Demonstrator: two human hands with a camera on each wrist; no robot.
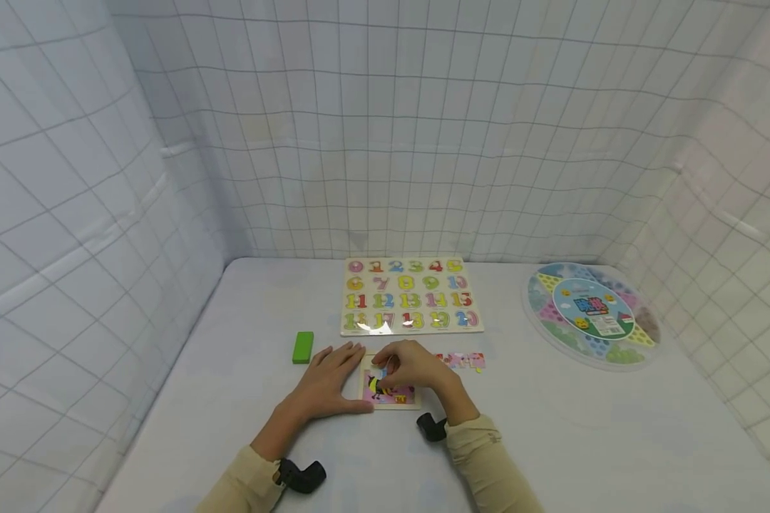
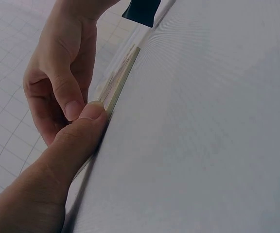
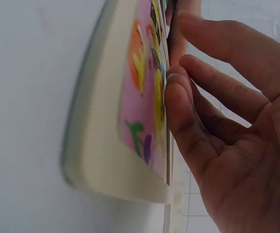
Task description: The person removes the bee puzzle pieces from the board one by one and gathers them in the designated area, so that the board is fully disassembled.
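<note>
A small wooden picture puzzle board (image 1: 393, 396) with a pink, colourful picture lies on the white table, near me. My left hand (image 1: 327, 381) rests flat on the table at the board's left side. In the left wrist view its thumb (image 2: 84, 127) presses against the board's edge (image 2: 121, 77). My right hand (image 1: 417, 367) lies over the top of the board. In the right wrist view its bent fingertips (image 3: 173, 94) touch the picture face of the board (image 3: 145, 111). Neither hand grips anything that I can see.
Several loose pink puzzle pieces (image 1: 462, 360) lie right of the board. A green block (image 1: 303, 347) sits to the left. Farther back lies a number puzzle board (image 1: 411, 296), with a round lidded tray (image 1: 592, 313) at the right. White gridded walls enclose the table.
</note>
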